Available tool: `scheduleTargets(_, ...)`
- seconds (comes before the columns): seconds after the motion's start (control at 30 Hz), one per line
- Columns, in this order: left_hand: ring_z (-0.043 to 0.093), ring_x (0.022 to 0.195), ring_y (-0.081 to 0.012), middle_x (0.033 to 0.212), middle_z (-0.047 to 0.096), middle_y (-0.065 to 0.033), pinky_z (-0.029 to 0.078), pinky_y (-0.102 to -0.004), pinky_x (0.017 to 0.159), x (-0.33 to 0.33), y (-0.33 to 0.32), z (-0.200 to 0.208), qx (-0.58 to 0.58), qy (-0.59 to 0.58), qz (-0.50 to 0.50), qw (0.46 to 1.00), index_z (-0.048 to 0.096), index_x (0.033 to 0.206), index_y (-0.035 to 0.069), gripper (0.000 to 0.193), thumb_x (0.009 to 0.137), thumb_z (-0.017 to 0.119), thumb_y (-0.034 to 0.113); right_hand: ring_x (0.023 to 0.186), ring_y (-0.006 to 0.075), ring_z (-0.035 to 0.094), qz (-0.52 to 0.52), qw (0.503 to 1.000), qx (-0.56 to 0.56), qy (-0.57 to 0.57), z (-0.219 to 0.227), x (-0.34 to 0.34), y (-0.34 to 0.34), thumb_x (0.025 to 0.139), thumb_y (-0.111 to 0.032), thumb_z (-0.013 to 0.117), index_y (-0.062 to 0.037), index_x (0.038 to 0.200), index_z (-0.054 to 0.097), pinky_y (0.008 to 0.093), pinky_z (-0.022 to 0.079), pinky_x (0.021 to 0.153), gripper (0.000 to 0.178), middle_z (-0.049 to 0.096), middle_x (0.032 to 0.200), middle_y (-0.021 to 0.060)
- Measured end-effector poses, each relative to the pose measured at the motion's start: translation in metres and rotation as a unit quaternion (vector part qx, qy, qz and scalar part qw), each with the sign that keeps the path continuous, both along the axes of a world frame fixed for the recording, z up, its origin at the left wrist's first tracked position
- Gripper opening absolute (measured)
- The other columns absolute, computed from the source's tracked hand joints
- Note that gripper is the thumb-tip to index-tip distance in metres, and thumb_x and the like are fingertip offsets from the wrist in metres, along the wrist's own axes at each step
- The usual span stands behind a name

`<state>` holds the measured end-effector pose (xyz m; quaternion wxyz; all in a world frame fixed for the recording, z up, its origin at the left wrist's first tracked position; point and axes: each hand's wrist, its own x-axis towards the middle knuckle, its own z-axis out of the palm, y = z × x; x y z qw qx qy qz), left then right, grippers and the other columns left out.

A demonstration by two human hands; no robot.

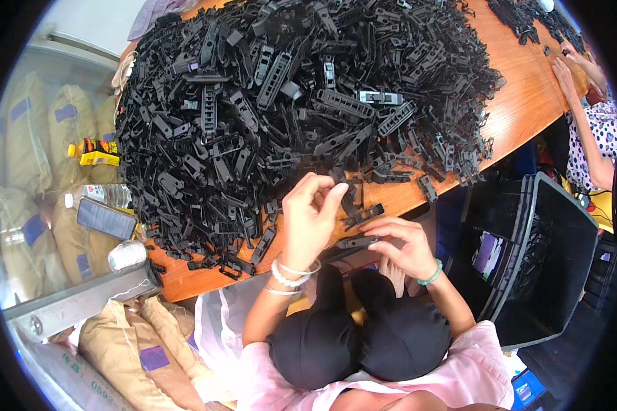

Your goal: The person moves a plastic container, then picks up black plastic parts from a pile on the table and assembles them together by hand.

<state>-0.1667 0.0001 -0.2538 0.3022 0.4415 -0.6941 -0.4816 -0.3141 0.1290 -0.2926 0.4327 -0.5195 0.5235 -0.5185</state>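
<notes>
Your right hand (406,246) pinches a slim black part (355,242) between thumb and fingers, just off the near edge of the wooden table (528,89). Your left hand (308,216) curls at the near side of the heap of black parts (185,151), thumb bent toward the fingers; you hide their inner side, so I cannot tell whether they grip anything.

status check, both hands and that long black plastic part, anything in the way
Right hand pinching the long black plastic part. Left hand at near edge of heaped black plastic pieces, grip unclear. Pieces crowding the brown wooden tabletop.
</notes>
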Motion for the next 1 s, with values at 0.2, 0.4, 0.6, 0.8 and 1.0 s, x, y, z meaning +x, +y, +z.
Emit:
scheduleTargets(0.2,0.064,0.094,-0.0245,0.104,0.062,-0.0194,0.050,-0.0364,0.086,0.039,0.009,0.012,0.342,0.238,-0.092,0.904,0.046,0.092,0.004,0.001,0.093,0.045,0.003,0.082,0.0185,0.065,0.027,0.996,0.025,-0.079,0.000,-0.010,-0.001,0.080,0.002,0.065,0.0038,0.098,0.065,0.0266,0.054,0.071,0.018,0.064,0.100,0.0151)
scheduleTargets(0.4,0.064,0.092,-0.0293,0.101,0.058,-0.0203,0.052,-0.0407,0.083,0.046,0.021,0.018,0.385,0.284,-0.053,0.877,0.044,0.109,0.002,0.022,0.088,0.050,0.000,0.081,0.0248,0.066,0.106,0.936,0.066,-0.330,0.022,-0.007,0.002,0.081,0.006,0.062,0.0092,0.103,0.062,0.0291,0.055,0.070,0.022,0.062,0.096,0.0177)
scheduleTargets(0.6,0.055,0.111,-0.0386,0.113,0.055,-0.0234,0.047,-0.0467,0.096,0.048,0.029,0.007,0.360,0.297,-0.077,0.881,0.041,0.094,0.004,0.026,0.080,0.058,-0.009,0.087,0.0277,0.066,0.070,0.918,0.102,-0.377,0.035,0.016,0.003,0.083,0.007,0.060,0.0084,0.113,0.056,0.0331,0.057,0.075,0.030,0.061,0.099,0.0163)
scheduleTargets(0.8,0.060,0.099,-0.0139,0.117,0.061,-0.0130,0.047,-0.0243,0.082,0.062,0.028,0.015,0.195,0.105,-0.188,0.957,0.046,0.132,0.001,0.051,0.083,0.056,0.001,0.085,0.0207,0.066,-0.027,0.953,0.118,-0.276,0.035,0.022,0.001,0.083,0.007,0.060,0.0082,0.109,0.058,0.0302,0.057,0.076,0.026,0.060,0.104,0.0140)
scheduleTargets(1.0,0.051,0.119,-0.0294,0.133,0.048,-0.0178,0.041,-0.0333,0.098,0.066,0.035,0.024,0.100,0.026,-0.250,0.963,0.031,0.140,0.004,0.065,0.082,0.059,-0.001,0.080,0.0163,0.066,-0.077,0.985,0.058,-0.146,0.040,0.035,0.006,0.082,0.006,0.062,0.0060,0.110,0.059,0.0233,0.055,0.068,0.028,0.061,0.101,0.0126)
